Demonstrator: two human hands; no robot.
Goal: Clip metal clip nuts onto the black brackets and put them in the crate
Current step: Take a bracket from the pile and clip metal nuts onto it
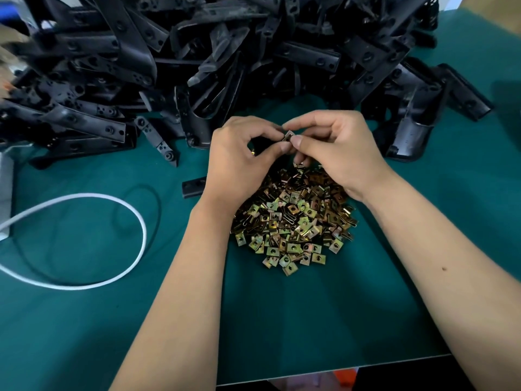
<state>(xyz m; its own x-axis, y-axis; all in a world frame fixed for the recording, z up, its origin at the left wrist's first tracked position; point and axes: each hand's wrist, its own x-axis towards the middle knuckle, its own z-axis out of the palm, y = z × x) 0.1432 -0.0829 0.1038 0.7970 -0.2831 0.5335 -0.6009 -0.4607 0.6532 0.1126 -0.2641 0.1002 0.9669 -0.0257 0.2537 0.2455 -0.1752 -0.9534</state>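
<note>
Both hands meet above the far edge of a heap of brass-coloured metal clip nuts on the green table. My left hand and my right hand pinch one clip nut between thumbs and forefingers. A dark part sits under my left fingers, mostly hidden. A big pile of black brackets fills the far side of the table. One small black bracket lies flat just left of my left wrist. No crate is in view.
A white cable loops across the green mat at the left, with a thin black cable beside it. The table's near edge runs below my forearms. A grey object sits at the far left edge.
</note>
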